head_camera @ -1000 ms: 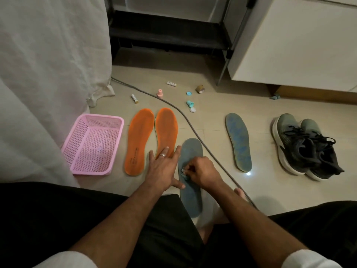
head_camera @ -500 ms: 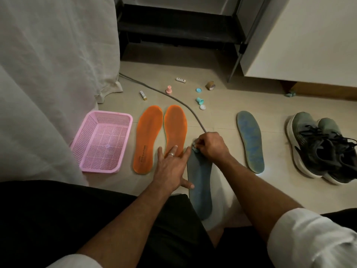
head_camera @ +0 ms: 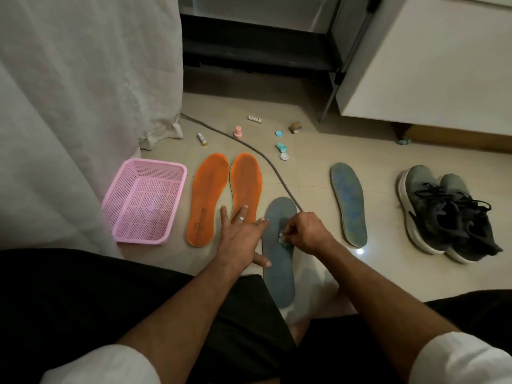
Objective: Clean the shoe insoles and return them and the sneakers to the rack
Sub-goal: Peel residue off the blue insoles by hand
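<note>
Lengthwise, our blue insole (head_camera: 279,270) points toe to 12 o'clock; left hand (head_camera: 241,239) splayed flat beside it, right hand (head_camera: 306,231) pinching a wipe (head_camera: 282,239); four insoles, two sneakers (head_camera: 443,214).

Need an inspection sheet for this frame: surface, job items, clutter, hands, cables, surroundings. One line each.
Surface: pale tiled floor, with a small bright glint near the sneakers.
Job's things: blue-grey insole under both hands; second blue insole lying apart to its right; two orange insoles side by side; pair of dark sneakers at far right.
Clutter: empty pink basket; small tubes and caps scattered beyond the insoles.
Hands: left hand flat, fingers spread, touching the insole's edge; right hand has a grip on a small pale wipe, pressed to the insole.
Cables: grey cable crossing the floor toward the right hand.
Surroundings: white curtain, dark rack, white cabinet.
</note>
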